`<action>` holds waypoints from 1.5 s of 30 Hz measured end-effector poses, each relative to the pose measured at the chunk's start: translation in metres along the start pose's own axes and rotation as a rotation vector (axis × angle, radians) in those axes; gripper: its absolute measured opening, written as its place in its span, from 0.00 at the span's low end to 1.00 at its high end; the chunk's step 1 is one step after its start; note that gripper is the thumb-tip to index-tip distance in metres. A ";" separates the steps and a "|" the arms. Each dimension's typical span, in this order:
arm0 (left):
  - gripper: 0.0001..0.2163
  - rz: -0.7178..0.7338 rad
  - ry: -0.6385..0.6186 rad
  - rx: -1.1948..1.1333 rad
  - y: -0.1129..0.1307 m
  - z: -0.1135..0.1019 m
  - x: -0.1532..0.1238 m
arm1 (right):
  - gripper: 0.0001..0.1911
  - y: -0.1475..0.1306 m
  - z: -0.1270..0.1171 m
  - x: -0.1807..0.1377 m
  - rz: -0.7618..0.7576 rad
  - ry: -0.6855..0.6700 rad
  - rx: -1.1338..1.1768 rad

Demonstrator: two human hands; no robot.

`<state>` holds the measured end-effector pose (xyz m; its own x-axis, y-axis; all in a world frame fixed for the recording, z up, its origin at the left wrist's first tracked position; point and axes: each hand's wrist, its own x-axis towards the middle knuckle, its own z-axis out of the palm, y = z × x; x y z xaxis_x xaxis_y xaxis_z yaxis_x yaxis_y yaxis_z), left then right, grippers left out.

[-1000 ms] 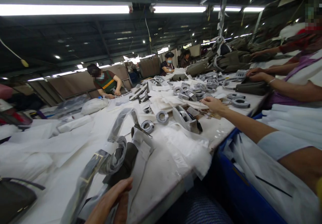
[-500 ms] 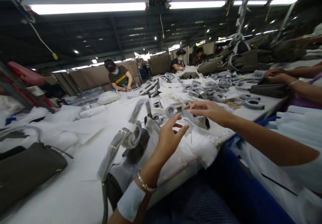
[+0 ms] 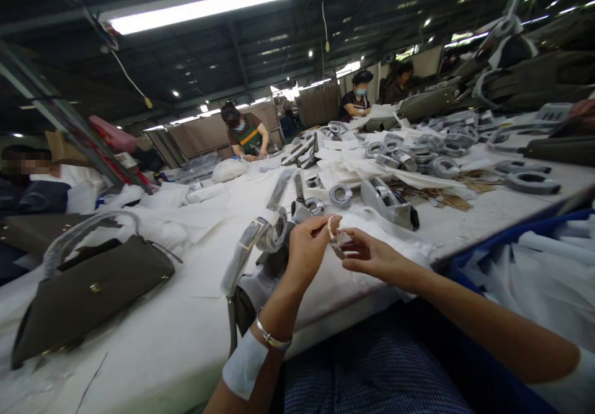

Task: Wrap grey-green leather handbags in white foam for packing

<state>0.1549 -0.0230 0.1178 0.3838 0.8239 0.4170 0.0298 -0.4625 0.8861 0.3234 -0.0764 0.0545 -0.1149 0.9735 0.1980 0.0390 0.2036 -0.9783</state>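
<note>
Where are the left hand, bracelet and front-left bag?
Left hand (image 3: 305, 251): head view, on the back of the hand.
Bracelet (image 3: 269, 338): head view, on its band.
Front-left bag (image 3: 100, 307): head view, on its dark front panel.

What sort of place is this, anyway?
Probably a handbag factory or workshop: a dark handbag sits on a long white table, a heap of grey coiled pieces lies farther along it, and a person in green works farther back.

Strip lights (image 3: 204, 8), workers (image 3: 251, 136) and a handbag (image 3: 111, 281) on a cluttered worktable (image 3: 153, 339) show a factory workshop.
</note>
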 end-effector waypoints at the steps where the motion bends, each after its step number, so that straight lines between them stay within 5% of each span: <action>1: 0.11 -0.005 0.004 0.004 0.000 0.000 0.000 | 0.31 0.003 0.003 -0.002 0.017 -0.011 -0.002; 8: 0.12 -0.102 0.031 -0.186 -0.001 0.000 -0.003 | 0.18 -0.020 0.011 -0.011 -0.038 0.002 -0.083; 18: 0.14 -0.147 0.032 -0.318 0.003 -0.010 -0.005 | 0.10 -0.019 -0.001 -0.017 -0.330 0.473 -0.577; 24: 0.13 -0.141 -0.040 -0.487 0.007 -0.010 -0.005 | 0.11 -0.025 -0.008 -0.018 -0.430 0.500 -0.710; 33: 0.15 -0.148 -0.126 -0.466 0.011 -0.008 -0.004 | 0.13 -0.036 -0.020 -0.014 -0.794 0.493 -0.896; 45: 0.15 -0.104 -0.144 -0.396 0.013 -0.011 -0.003 | 0.12 -0.042 -0.025 -0.010 -0.842 0.525 -1.023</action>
<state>0.1443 -0.0276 0.1306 0.5228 0.7924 0.3142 -0.2711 -0.1950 0.9426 0.3482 -0.0917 0.0957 -0.0967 0.4054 0.9090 0.8588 0.4956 -0.1297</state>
